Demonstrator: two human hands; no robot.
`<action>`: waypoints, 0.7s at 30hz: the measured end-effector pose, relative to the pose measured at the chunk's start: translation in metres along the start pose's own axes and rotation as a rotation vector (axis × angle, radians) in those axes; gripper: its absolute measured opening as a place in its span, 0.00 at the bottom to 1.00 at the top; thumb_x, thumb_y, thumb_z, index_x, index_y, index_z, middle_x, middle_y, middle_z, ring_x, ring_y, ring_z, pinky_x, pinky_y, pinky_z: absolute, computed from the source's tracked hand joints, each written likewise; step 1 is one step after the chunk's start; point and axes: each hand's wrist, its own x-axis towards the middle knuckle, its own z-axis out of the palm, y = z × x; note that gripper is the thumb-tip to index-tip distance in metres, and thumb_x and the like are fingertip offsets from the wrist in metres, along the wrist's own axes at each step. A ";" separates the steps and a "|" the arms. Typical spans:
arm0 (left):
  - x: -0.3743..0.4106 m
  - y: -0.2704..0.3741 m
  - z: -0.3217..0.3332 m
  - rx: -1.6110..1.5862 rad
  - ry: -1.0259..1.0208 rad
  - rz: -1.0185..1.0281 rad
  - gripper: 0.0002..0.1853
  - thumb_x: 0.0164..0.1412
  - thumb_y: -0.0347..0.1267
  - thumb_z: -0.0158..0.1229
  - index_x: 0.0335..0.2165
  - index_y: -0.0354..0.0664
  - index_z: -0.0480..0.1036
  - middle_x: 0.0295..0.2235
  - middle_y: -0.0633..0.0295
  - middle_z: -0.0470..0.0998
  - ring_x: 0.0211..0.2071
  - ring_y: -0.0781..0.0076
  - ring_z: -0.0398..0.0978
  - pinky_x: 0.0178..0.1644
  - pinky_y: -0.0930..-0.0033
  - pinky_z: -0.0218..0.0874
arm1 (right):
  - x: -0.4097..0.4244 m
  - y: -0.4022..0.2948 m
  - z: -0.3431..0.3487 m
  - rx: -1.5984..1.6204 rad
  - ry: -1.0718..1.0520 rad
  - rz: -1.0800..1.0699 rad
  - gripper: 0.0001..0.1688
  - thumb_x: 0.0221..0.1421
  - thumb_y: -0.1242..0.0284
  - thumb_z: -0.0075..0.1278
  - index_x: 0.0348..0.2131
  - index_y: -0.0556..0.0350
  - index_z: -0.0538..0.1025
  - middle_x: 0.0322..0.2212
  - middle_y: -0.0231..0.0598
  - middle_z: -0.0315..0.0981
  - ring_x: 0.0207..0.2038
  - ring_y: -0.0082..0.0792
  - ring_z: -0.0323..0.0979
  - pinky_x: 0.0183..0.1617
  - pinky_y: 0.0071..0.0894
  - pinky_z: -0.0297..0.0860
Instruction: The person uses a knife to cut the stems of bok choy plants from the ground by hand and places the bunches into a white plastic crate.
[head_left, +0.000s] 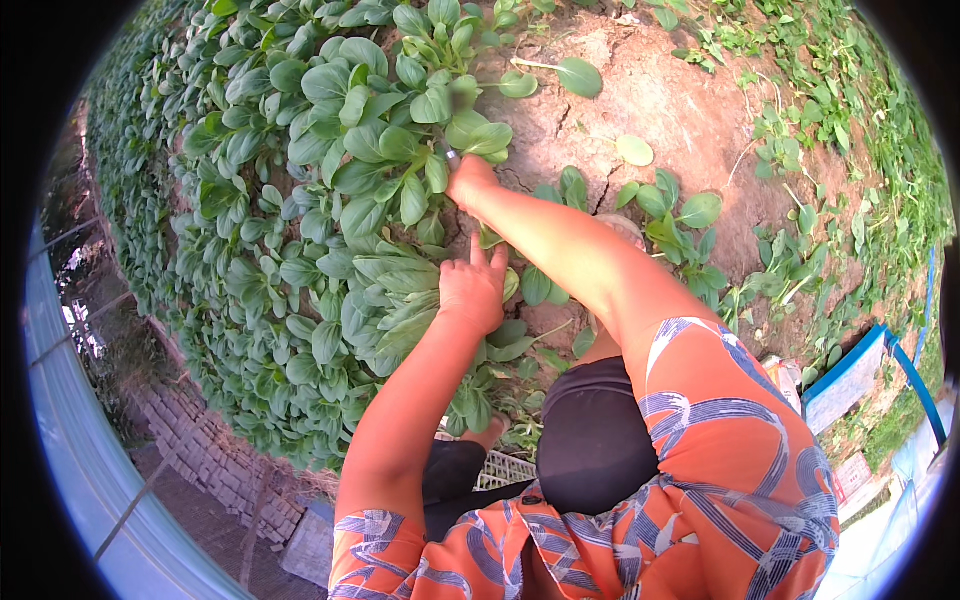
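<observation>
My left hand (474, 294) is around a bunch of leafy greens (401, 289), probably bok choy. The leaves fan out to the left with their pale undersides showing, and two fingers point forward. A pale stalk end (511, 285) sticks out at the hand's right side. Farther forward, my right hand (472, 182) reaches down at the base of a growing bok choy plant (394, 154). Beside its fingers shows a short metal part of a tool (452, 157), apparently held; leaves and the hand hide the rest.
Dense bok choy rows (262, 247) fill the left. Cracked bare soil (645, 97) with loose leaves (579, 76) lies ahead right. Small plants (679, 217) stand by my right forearm. A plastic crate (506, 471) is beneath me; a blue-framed object (847, 375) stands at right.
</observation>
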 end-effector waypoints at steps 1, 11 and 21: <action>-0.011 -0.003 -0.007 -0.038 0.010 -0.002 0.43 0.41 0.36 0.60 0.56 0.44 0.49 0.58 0.43 0.49 0.43 0.58 0.70 0.48 0.63 0.57 | -0.008 -0.001 -0.007 0.053 -0.057 0.037 0.07 0.43 0.75 0.47 0.26 0.60 0.69 0.15 0.41 0.67 0.13 0.32 0.64 0.15 0.31 0.60; -0.108 -0.052 -0.044 -1.720 0.408 0.319 0.50 0.33 0.36 0.67 0.54 0.31 0.53 0.49 0.54 0.64 0.48 0.66 0.65 0.53 0.68 0.54 | -0.131 0.007 -0.132 0.294 -0.091 -0.588 0.20 0.39 0.77 0.49 0.38 0.55 0.68 0.27 0.33 0.68 0.32 0.24 0.68 0.38 0.25 0.66; -0.055 -0.035 -0.059 -1.937 0.395 0.473 0.52 0.33 0.33 0.69 0.56 0.37 0.50 0.48 0.58 0.64 0.49 0.68 0.63 0.53 0.67 0.53 | -0.146 -0.009 -0.133 0.735 -0.400 -0.361 0.21 0.43 0.75 0.54 0.39 0.58 0.67 0.26 0.28 0.66 0.23 0.19 0.64 0.26 0.20 0.65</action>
